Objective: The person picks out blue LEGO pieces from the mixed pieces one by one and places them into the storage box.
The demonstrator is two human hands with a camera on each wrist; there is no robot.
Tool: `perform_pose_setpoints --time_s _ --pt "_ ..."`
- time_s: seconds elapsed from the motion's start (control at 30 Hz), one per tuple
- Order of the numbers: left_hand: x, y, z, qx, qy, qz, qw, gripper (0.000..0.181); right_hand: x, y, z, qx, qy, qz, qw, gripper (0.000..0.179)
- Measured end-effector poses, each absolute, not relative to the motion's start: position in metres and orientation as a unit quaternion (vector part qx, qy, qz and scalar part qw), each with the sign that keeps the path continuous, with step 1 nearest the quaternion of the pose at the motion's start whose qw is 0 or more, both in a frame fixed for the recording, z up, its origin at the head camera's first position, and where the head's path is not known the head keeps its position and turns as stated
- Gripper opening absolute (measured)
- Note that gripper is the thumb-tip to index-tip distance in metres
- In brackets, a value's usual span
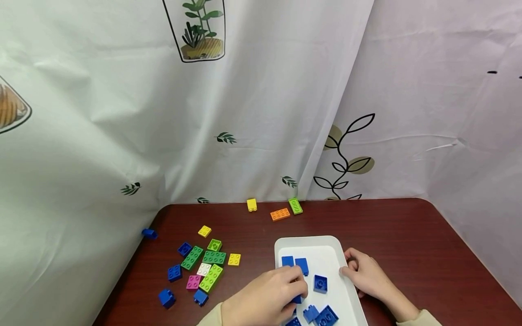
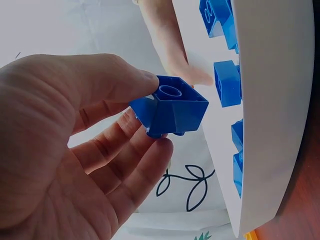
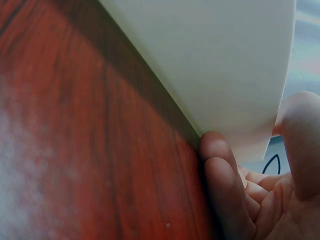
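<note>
My left hand [image 1: 269, 294] is over the white tray [image 1: 346, 290] and pinches a blue toy brick between thumb and fingers. In the left wrist view that blue brick [image 2: 180, 112] is held with its hollow underside up and its studs down. At the tray's right edge, my right hand [image 1: 369, 274] grips the side; in the right wrist view the thumb is at the rim and the fingertips [image 3: 215, 145] touch the outer wall low down by the table. Several more blue bricks [image 1: 320, 284] lie in the tray, some partly hidden by the left hand.
On the brown table [image 1: 428, 253], left of the tray, lie several loose bricks: green [image 1: 214, 257], yellow [image 1: 234, 259], pink [image 1: 193, 282], white [image 1: 204, 269] and blue [image 1: 174, 272]. An orange brick [image 1: 280, 214] lies near the back edge. A patterned curtain [image 1: 253, 113] hangs behind.
</note>
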State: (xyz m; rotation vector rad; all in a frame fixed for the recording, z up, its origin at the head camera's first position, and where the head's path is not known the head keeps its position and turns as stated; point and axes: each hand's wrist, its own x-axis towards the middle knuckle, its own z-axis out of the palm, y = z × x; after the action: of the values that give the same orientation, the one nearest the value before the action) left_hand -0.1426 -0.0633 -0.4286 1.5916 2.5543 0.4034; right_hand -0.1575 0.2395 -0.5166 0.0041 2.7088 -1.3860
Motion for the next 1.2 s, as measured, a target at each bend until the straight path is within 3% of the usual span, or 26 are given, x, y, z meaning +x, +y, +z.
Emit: perform_pose_setpoints --time_s 0.1,0.3,0.4,0.73,1.2 --pt "-0.143 -0.063 -0.429 0.520 0.841 0.132 0.069 0.028 -0.158 0.239 -0.517 0.001 0.889 -0.456 0.049 0.019" --pt "-0.142 -0.069 -0.432 0.497 0.858 0.091 0.098 0.081 -0.158 0.240 -0.517 -0.002 0.887 -0.459 0.050 0.019" --pt "-0.142 -0.069 -0.434 0.490 0.863 0.070 0.096 0.093 -0.158 0.241 -0.517 -0.002 0.886 -0.460 0.051 0.019" --pt "-0.144 -0.071 -0.437 0.484 0.870 0.050 0.080 0.095 -0.158 0.240 -0.518 -0.002 0.883 -0.467 0.057 0.020" --pt "-0.147 -0.099 -0.430 0.407 0.906 0.085 0.082 0.094 -0.157 0.238 -0.517 0.000 0.890 -0.453 0.045 0.019"
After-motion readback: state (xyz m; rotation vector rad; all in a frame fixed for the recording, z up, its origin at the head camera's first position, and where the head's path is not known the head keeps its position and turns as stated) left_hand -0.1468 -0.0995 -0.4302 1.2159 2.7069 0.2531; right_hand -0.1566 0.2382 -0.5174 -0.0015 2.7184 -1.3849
